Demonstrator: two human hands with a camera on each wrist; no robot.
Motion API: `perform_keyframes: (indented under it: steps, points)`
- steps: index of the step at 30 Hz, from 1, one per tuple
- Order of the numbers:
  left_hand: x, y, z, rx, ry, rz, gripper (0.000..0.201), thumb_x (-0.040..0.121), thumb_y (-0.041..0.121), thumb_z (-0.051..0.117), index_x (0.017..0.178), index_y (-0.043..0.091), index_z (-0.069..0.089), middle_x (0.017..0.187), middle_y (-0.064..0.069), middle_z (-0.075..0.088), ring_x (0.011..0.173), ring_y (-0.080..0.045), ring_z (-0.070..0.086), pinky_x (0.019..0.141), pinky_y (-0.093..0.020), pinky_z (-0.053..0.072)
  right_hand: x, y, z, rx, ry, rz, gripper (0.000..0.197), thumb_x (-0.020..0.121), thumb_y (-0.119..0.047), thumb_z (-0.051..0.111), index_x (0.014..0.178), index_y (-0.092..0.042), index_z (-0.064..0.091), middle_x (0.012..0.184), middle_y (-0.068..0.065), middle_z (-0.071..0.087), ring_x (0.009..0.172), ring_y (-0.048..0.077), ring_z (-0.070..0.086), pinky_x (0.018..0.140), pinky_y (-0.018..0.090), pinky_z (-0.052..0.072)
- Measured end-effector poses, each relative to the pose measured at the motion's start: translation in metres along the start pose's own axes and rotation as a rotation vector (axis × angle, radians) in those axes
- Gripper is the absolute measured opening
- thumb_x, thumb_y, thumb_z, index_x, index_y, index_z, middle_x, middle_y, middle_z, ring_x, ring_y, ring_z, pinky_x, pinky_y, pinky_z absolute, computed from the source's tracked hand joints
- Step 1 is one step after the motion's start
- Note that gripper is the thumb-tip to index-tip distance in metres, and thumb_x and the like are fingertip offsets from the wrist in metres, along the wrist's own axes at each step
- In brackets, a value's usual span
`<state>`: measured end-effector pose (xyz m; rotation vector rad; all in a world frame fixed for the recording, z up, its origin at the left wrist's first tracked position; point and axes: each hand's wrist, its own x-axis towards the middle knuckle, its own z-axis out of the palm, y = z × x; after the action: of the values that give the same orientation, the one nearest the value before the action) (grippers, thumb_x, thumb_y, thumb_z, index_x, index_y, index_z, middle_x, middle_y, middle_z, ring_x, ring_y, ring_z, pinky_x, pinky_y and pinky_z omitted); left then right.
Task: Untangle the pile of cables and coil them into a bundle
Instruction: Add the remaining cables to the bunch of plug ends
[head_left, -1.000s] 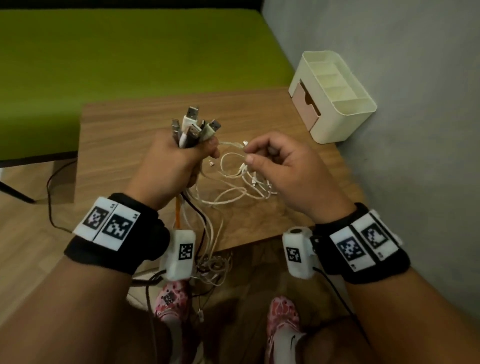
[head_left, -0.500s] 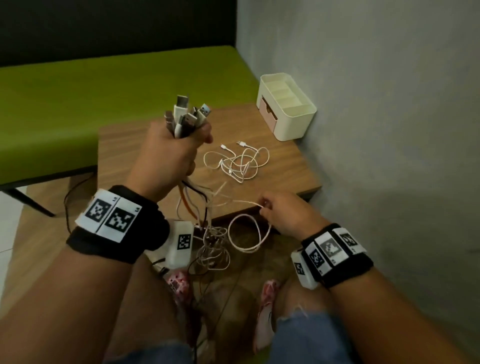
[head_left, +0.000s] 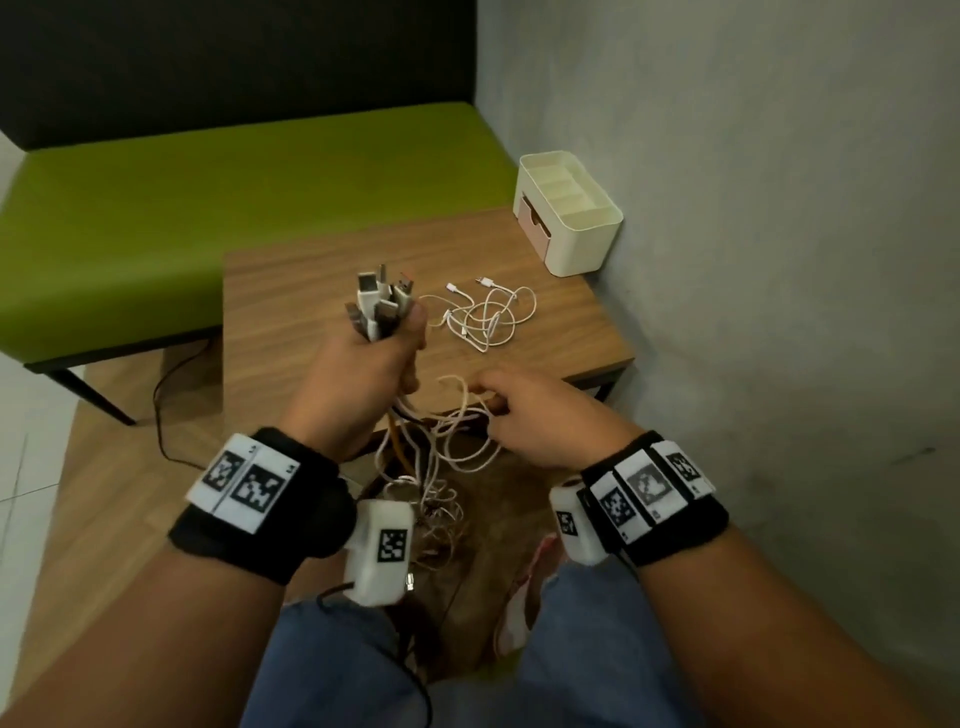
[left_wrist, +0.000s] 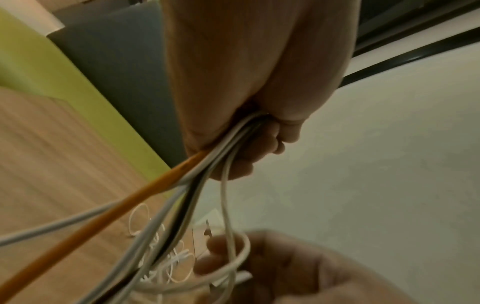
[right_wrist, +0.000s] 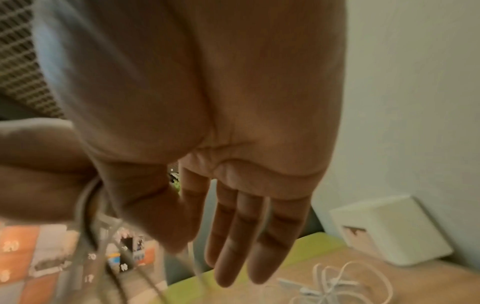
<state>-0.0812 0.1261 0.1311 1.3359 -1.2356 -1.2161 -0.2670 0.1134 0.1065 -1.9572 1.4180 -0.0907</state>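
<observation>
My left hand is raised over the wooden table and grips a bunch of cables just below their USB plugs, which stick up from the fist. The cables hang down past the table's front edge, white, black and one orange cable, into a tangle near the floor. My right hand is just right of them, fingers straight. A white cable loop lies over those fingers. A separate white cable lies loosely heaped on the table.
A cream desk organiser stands at the table's far right corner against the grey wall. A green bench runs behind and left of the table. My knees and pink shoes are below the hanging cables.
My right hand left the white cable on the table, dropped below the table edge, and has now come up toward the left hand with a white loop. The left hand kept its grip.
</observation>
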Motion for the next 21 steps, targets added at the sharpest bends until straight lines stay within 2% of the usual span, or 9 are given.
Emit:
perform_keyframes:
  steps: [3,5,8,10,11,13,15,18,21]
  points:
    - [-0.003,0.004,0.006,-0.206,-0.011,-0.047,0.026,0.100,0.029,0.052,0.077,0.019,0.054,0.064,0.005,0.046,0.058,-0.012,0.045,0.067,-0.035,0.044,-0.007,-0.013,0.013,0.133,-0.096,-0.076,0.049,0.090,-0.018,0.062,0.133,-0.039,0.052,0.126,-0.014,0.057,0.109,0.006,0.056,0.090,0.026,0.048]
    - [-0.004,0.011,0.008,-0.293,-0.002,-0.038,0.027,0.101,0.029,0.051,0.077,0.017,0.051,0.062,0.005,0.043,0.054,-0.010,0.044,0.063,-0.031,0.045,-0.010,-0.012,0.021,0.110,-0.134,-0.054,0.038,0.090,-0.024,0.062,0.124,-0.040,0.057,0.117,-0.010,0.063,0.102,0.008,0.060,0.089,0.029,0.050]
    - [-0.007,0.013,0.005,-0.346,0.010,-0.012,0.027,0.101,0.030,0.050,0.077,0.018,0.048,0.060,0.005,0.039,0.050,-0.008,0.039,0.055,-0.027,0.040,-0.011,-0.010,0.018,-0.004,-0.125,0.005,0.022,0.092,-0.028,0.061,0.112,-0.031,0.068,0.103,-0.007,0.067,0.092,0.012,0.062,0.083,0.032,0.053]
    - [-0.009,0.009,0.002,-0.322,0.002,-0.019,0.027,0.101,0.032,0.052,0.076,0.020,0.048,0.060,0.007,0.038,0.050,-0.008,0.034,0.053,-0.027,0.037,-0.013,-0.009,0.011,0.000,-0.059,0.042,0.022,0.092,-0.030,0.063,0.114,-0.029,0.067,0.102,-0.010,0.064,0.091,0.009,0.060,0.074,0.026,0.047]
    - [-0.010,0.006,0.000,-0.303,-0.001,-0.023,0.027,0.100,0.032,0.053,0.076,0.021,0.048,0.060,0.008,0.038,0.050,-0.008,0.033,0.053,-0.027,0.036,-0.013,-0.007,0.008,-0.014,0.016,0.052,0.025,0.091,-0.031,0.066,0.116,-0.028,0.066,0.109,-0.011,0.059,0.094,0.007,0.056,0.074,0.025,0.044]
    - [-0.013,0.002,-0.002,-0.279,0.006,-0.027,0.026,0.100,0.033,0.054,0.076,0.022,0.049,0.059,0.010,0.038,0.050,-0.007,0.032,0.053,-0.027,0.034,-0.016,-0.002,0.005,-0.027,0.200,0.037,0.033,0.087,-0.029,0.071,0.119,-0.026,0.061,0.124,-0.011,0.046,0.104,0.006,0.045,0.083,0.023,0.036]
    - [-0.015,-0.002,-0.001,-0.282,0.007,-0.022,0.026,0.100,0.032,0.053,0.076,0.022,0.049,0.060,0.008,0.037,0.050,-0.007,0.032,0.054,-0.027,0.034,-0.021,-0.004,0.005,0.060,0.255,-0.079,0.039,0.086,-0.025,0.073,0.120,-0.031,0.056,0.132,-0.014,0.039,0.115,0.004,0.041,0.088,0.019,0.034]
    - [-0.017,-0.002,0.002,-0.320,-0.032,0.030,0.026,0.101,0.030,0.052,0.076,0.020,0.048,0.061,0.006,0.036,0.050,-0.008,0.034,0.054,-0.027,0.037,-0.023,-0.013,0.017,0.080,0.128,-0.259,0.039,0.089,-0.027,0.070,0.126,-0.033,0.057,0.131,-0.017,0.045,0.119,0.000,0.043,0.097,0.017,0.036]
    - [-0.014,0.002,0.000,-0.390,-0.017,0.048,0.026,0.101,0.028,0.051,0.077,0.019,0.047,0.062,0.007,0.040,0.050,-0.008,0.035,0.054,-0.025,0.040,-0.021,-0.016,0.025,0.009,0.071,-0.142,0.029,0.095,-0.034,0.061,0.124,-0.028,0.061,0.120,-0.014,0.055,0.107,0.003,0.051,0.092,0.023,0.043]
